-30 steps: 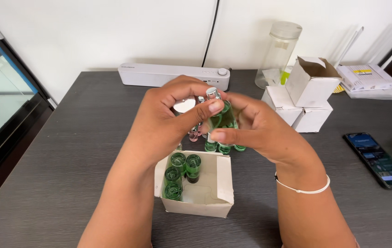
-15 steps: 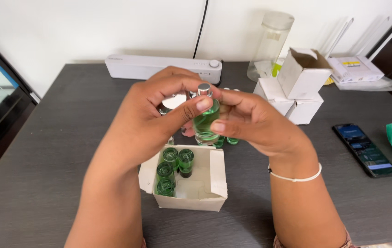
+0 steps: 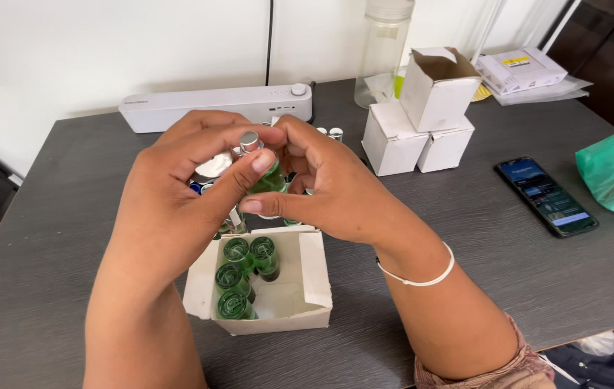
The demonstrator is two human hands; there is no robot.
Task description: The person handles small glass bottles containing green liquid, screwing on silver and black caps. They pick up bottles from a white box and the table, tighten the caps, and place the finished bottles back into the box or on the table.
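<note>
left hand point(image 3: 177, 187) and right hand point(image 3: 321, 187) both pinch one small green bottle point(image 3: 267, 175) | bottle upright, silver cap on top | open white box point(image 3: 264, 281) just below, nearer the person

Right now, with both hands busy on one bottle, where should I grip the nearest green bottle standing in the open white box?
Take the nearest green bottle by its round cap, coming straight down from above. It stands upright in the open white box, tight against the box wall and its neighbours, so only the top is free; the sides look blocked.
</note>
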